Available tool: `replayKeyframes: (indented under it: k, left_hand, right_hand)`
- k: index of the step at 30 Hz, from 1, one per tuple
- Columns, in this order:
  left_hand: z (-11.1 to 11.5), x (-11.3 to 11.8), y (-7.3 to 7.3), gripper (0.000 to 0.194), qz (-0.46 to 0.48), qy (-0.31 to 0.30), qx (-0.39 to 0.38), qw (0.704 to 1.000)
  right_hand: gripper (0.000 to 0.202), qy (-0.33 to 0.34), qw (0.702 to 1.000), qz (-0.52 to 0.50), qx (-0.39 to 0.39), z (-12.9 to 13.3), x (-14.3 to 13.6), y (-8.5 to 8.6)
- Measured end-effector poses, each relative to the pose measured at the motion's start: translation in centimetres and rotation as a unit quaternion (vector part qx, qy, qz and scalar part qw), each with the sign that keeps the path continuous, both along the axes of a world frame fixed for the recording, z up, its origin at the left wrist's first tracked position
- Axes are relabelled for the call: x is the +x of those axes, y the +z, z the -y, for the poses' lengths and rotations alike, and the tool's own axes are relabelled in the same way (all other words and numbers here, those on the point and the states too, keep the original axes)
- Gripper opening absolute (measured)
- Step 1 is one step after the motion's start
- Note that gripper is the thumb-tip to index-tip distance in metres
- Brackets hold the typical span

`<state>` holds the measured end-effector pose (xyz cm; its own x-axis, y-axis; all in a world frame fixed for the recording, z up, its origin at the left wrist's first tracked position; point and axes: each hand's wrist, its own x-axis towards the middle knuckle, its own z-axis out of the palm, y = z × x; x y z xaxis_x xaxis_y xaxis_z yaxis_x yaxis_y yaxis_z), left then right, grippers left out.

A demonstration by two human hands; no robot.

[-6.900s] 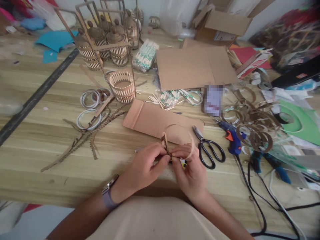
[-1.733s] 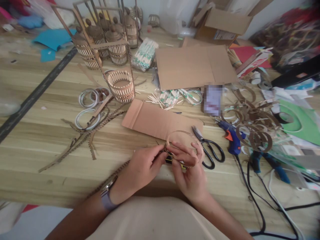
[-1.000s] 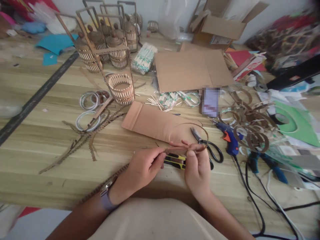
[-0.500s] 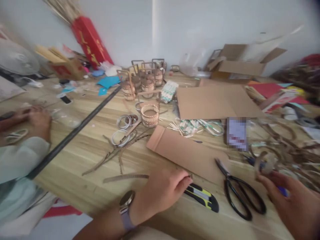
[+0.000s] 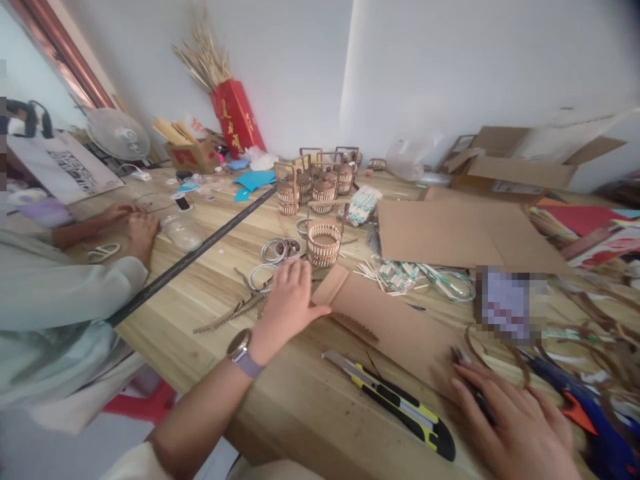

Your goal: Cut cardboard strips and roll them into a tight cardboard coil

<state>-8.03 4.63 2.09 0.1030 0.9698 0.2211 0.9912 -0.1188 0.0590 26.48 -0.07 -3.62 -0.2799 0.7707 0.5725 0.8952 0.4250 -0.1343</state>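
Bench (image 5: 295,400) cluttered: scissors (image 5: 482,401) under my right grip (image 5: 523,420), can't tell if clasped; left grip (image 5: 287,303) spread beside toothed strip (image 5: 358,326).

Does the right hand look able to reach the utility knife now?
Likely yes: the utility knife lies uncovered, with bare tabletop between it and the right hand, though that hand is over the scissors.

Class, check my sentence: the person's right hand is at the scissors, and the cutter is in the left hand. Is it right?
Not quite: the head view shows the cutter lying on the table, apart from the left hand. The right hand is at the scissors, as stated.
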Motion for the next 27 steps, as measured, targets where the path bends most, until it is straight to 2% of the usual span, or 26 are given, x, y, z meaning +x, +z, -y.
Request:
replayKeyframes:
  k: [2,4,7,12,14,17,18,20,24,27]
  left_hand:
    - [0.5,-2.6,-0.7,0.110,-0.041,0.104,-0.099,0.989]
    - [0.9,-4.6,-1.2,0.113,-0.046,0.125,-0.123,0.983]
    - [1.4,-5.8,-1.4,0.096,-0.050,0.110,-0.133,0.984]
    - [3.3,-4.4,-1.2,0.052,-0.063,0.074,-0.100,0.990]
    - [4.2,-3.7,-1.4,0.056,-0.062,0.065,-0.093,0.992]
    - [5.1,-3.1,-1.8,0.077,-0.054,0.049,-0.105,0.992]
    - [5.2,-3.0,-1.8,0.079,-0.053,0.045,-0.113,0.991]
    - [5.0,-3.0,-1.9,0.068,-0.053,0.042,-0.128,0.989]
    - [3.8,-3.4,-1.9,0.030,-0.052,0.050,-0.143,0.987]
    - [2.8,-3.6,-1.9,0.019,-0.055,0.070,-0.150,0.985]
  right_hand:
    - [0.043,0.027,0.997,0.053,0.048,0.0,0.3,-0.1]
    - [0.048,0.047,0.991,0.088,0.086,0.0,0.3,0.1]
    - [0.050,0.062,0.987,0.099,0.106,0.1,-0.1,0.6]
    - [0.043,0.055,0.989,0.092,0.101,0.5,-0.3,0.8]
    - [0.041,0.058,0.991,0.082,0.094,0.6,-0.2,0.7]
    - [0.039,0.067,0.993,0.062,0.078,0.7,-0.3,0.5]
    - [0.038,0.070,0.994,0.053,0.071,0.8,-0.4,0.5]
    - [0.036,0.076,0.995,0.035,0.057,1.0,-0.7,0.7]
    - [0.034,0.095,0.994,0.024,0.039,1.4,-1.3,1.3]
    - [0.031,0.113,0.992,0.029,0.041,1.5,-1.7,1.8]
